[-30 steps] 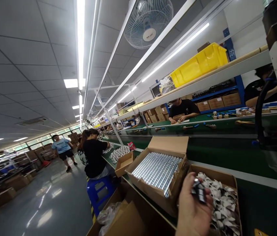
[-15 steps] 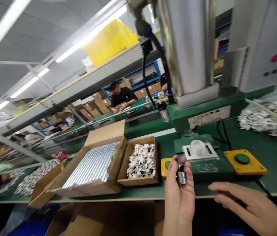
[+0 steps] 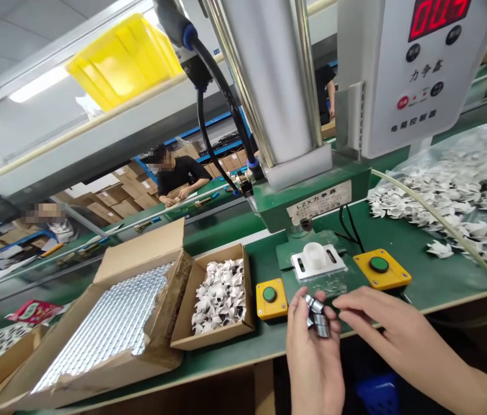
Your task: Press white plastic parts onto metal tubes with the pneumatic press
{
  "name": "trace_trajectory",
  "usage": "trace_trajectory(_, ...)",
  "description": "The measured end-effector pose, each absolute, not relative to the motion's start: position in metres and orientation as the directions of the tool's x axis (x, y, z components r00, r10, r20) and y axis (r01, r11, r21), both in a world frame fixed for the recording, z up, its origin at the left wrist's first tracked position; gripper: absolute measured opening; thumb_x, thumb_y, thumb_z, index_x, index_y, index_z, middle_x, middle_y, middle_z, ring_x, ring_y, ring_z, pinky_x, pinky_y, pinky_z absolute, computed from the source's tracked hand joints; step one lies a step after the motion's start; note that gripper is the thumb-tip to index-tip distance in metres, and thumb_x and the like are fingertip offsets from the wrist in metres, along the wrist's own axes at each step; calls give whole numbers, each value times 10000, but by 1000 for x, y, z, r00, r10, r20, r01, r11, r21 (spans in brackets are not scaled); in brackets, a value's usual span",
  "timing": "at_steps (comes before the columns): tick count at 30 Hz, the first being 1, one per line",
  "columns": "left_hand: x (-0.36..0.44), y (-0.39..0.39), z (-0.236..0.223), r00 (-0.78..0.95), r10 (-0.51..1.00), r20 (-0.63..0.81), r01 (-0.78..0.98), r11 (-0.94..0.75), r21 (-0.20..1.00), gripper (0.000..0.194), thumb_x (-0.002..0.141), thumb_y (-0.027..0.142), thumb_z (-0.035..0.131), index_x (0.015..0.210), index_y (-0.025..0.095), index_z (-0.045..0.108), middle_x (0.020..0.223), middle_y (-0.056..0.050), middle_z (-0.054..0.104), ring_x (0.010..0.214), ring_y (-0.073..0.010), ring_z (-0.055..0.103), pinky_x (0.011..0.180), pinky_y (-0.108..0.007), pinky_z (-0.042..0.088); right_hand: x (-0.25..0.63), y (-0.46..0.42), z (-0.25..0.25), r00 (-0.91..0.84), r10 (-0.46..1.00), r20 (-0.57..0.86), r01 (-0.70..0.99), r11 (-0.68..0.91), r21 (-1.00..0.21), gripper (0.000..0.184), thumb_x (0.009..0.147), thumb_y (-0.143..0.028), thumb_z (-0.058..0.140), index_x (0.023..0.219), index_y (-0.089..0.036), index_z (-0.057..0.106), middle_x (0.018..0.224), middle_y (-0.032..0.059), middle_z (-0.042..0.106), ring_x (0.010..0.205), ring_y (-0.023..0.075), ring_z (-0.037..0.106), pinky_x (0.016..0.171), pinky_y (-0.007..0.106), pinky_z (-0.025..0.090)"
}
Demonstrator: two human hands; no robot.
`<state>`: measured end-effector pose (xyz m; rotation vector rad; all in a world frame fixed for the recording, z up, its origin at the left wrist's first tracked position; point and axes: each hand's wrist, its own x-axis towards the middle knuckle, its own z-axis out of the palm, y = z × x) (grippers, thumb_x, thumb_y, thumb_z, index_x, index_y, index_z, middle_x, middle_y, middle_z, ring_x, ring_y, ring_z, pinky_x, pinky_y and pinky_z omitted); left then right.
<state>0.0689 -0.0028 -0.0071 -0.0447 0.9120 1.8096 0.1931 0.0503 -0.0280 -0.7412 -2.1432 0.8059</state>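
My left hand (image 3: 312, 360) rises at the bottom centre, its fingers holding a small cluster of shiny metal cylinders (image 3: 318, 317). My right hand (image 3: 399, 328) comes in from the lower right with its fingers extended, and the fingertips are very close to the cylinders. I cannot tell whether they touch. Just beyond both hands, a white moulded fixture (image 3: 314, 257) sits on a metal plate at the foot of a pneumatic press (image 3: 269, 75). A yellow button box (image 3: 270, 298) is next to my left hand.
A second yellow button box (image 3: 381, 266) stands right of the fixture. Cardboard boxes hold white pieces (image 3: 218, 297) and silver cylinders (image 3: 105, 314). A plastic sheet with white pieces (image 3: 455, 202) lies right. A control box (image 3: 416, 75) stands above. A person (image 3: 178, 176) works across the line.
My head has swung from the aisle to the press. My right hand has come into view and moved closer to the cylinders, which stay in my left hand.
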Motion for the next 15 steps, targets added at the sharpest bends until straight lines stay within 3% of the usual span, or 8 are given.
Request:
trace_trajectory(2,68,-6,-10,-415,831,-370,-772,-107,627,234,909,316,527,1078,155,533,854,-86,658,594,-106,554,499,-196,426,196,55,-26,-576,705,414,257,637,-727,187,964,-317,448,1078,-298,596,1017,11,635,931,181,607,801,283,494)
trace_trajectory(5,67,-8,-14,-327,886,-329,-772,-50,633,362,932,458,416,1061,144,540,811,-87,647,553,-115,522,440,-202,367,200,63,-22,-573,714,402,268,627,-732,184,960,-332,454,1048,-286,610,1015,27,631,933,192,601,793,292,493)
trace_trajectory(10,68,-10,-17,-271,908,-319,-753,6,658,549,917,573,327,1298,188,413,757,-67,653,478,-119,511,423,-219,366,197,62,-3,-676,663,320,293,641,-709,274,912,-303,544,1184,-290,572,1183,51,570,1098,238,515,922,373,449)
trace_trajectory(13,71,-13,-13,-197,915,-353,-770,78,633,567,911,586,340,1374,261,320,963,-74,682,606,-133,589,451,-213,389,191,57,5,-782,574,244,262,657,-707,452,835,-236,643,1265,-295,517,1247,43,539,1151,249,467,972,382,417)
trace_trajectory(15,73,-15,-10,-139,909,-392,-791,136,596,567,908,581,361,1392,297,275,1206,-74,617,777,-142,627,488,-205,416,187,56,5,-826,518,223,228,668,-708,390,833,-213,646,1207,-278,553,1171,39,575,1102,238,485,954,370,422)
